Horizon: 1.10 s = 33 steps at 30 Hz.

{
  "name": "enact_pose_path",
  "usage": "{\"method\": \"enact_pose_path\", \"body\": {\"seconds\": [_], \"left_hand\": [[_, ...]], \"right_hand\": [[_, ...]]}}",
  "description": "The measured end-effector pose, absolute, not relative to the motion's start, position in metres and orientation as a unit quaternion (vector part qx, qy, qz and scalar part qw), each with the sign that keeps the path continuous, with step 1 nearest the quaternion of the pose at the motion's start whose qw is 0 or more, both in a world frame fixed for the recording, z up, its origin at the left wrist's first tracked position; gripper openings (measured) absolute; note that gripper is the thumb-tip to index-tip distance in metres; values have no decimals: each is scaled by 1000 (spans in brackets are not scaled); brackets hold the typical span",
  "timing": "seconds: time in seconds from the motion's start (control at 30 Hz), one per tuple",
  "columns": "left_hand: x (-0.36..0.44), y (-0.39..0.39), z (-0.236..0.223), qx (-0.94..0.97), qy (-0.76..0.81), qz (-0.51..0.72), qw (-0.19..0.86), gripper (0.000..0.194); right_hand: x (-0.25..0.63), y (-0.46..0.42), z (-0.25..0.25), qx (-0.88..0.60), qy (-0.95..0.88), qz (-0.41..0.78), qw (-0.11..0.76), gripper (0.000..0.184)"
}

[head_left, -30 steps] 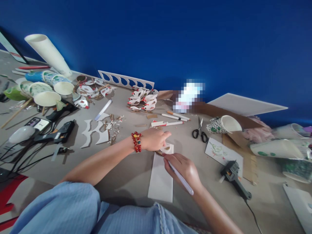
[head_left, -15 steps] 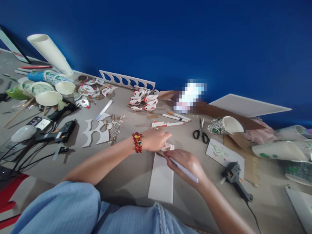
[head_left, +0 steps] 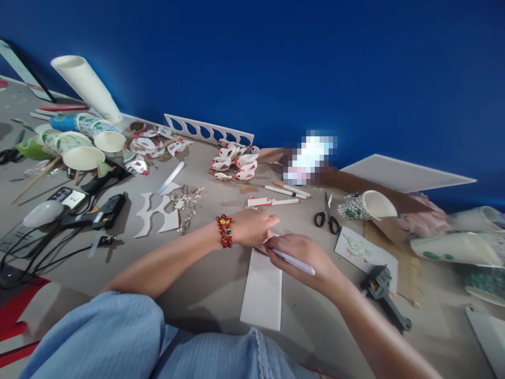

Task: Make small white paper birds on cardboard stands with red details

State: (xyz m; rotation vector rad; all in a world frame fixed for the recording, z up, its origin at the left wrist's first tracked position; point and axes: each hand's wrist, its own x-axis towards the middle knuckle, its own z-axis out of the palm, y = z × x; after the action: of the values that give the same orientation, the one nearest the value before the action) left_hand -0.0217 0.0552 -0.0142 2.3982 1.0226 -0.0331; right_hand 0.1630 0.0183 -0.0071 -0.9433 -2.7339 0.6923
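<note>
My left hand [head_left: 256, 227], with red beads at its wrist, is closed over the far end of a white foam board strip [head_left: 262, 295]. Its fingers curl down, and what they hold is mostly hidden. A little brown edge [head_left: 259, 249] shows beneath them. My right hand [head_left: 298, 258] is closed around a slim white and pale lilac pen [head_left: 295, 261], held slanting with its tip hidden by the fingers. Both hands meet at the fingertips. Just beyond them lie several pens [head_left: 282, 191] and a red and white marker [head_left: 284, 202].
White bird cutouts [head_left: 234, 162] are grouped at the back, near a white strip with holes [head_left: 207, 129]. Scissors [head_left: 327, 215], a bird drawing [head_left: 361, 247] and a glue gun [head_left: 384, 295] lie right. Foam scraps [head_left: 155, 213], another glue gun [head_left: 108, 210] and paper cups [head_left: 82, 158] are left.
My right hand has shifted up against the left one, covering the board's far end that showed before. The pen lies flatter. My left hand keeps its place over the board.
</note>
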Motion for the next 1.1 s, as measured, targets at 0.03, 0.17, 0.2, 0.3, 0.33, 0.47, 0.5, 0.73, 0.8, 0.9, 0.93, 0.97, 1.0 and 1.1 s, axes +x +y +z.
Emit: {"method": "enact_pose_path", "body": {"seconds": [0.03, 0.17, 0.2, 0.3, 0.33, 0.47, 0.5, 0.73, 0.8, 0.9, 0.93, 0.97, 1.0, 1.1], "left_hand": [[-22, 55, -14, 886, 379, -15, 267, 26], [-21, 55, -15, 887, 385, -20, 253, 23], [-21, 55, -16, 888, 387, -18, 247, 22], [-22, 55, -18, 887, 383, -9, 256, 22], [-23, 55, -19, 886, 378, -5, 268, 24], [-25, 57, -20, 882, 357, 11, 307, 37], [-26, 57, -20, 883, 356, 13, 305, 36], [-30, 47, -28, 929, 292, 12, 226, 30], [-32, 41, -33, 943, 259, 21, 209, 31], [-36, 33, -39, 954, 234, 32, 183, 39], [-38, 31, -40, 957, 228, 35, 176, 43], [-39, 29, -42, 960, 221, 37, 171, 45], [-40, 27, -44, 962, 216, 37, 166, 47], [-42, 23, -47, 962, 220, 34, 156, 48]], "right_hand": [[163, 19, -6, -317, -915, 236, 79, 17], [159, 24, -3, -323, -908, 259, 65, 20], [158, 25, -2, -326, -904, 270, 65, 20], [162, 26, 3, -345, -883, 310, 74, 21], [165, 26, 6, -356, -874, 321, 81, 22], [189, 23, 14, -427, -828, 346, 110, 18], [196, 22, 14, -447, -811, 359, 115, 17], [230, 6, -9, -498, -666, 511, 217, 21], [230, 4, -15, -494, -652, 523, 238, 21], [223, 4, -18, -490, -654, 513, 261, 19], [219, 5, -19, -492, -655, 508, 266, 19], [216, 5, -20, -494, -655, 503, 271, 17], [212, 6, -22, -497, -655, 499, 275, 15], [205, 6, -30, -498, -666, 485, 272, 9]]}}
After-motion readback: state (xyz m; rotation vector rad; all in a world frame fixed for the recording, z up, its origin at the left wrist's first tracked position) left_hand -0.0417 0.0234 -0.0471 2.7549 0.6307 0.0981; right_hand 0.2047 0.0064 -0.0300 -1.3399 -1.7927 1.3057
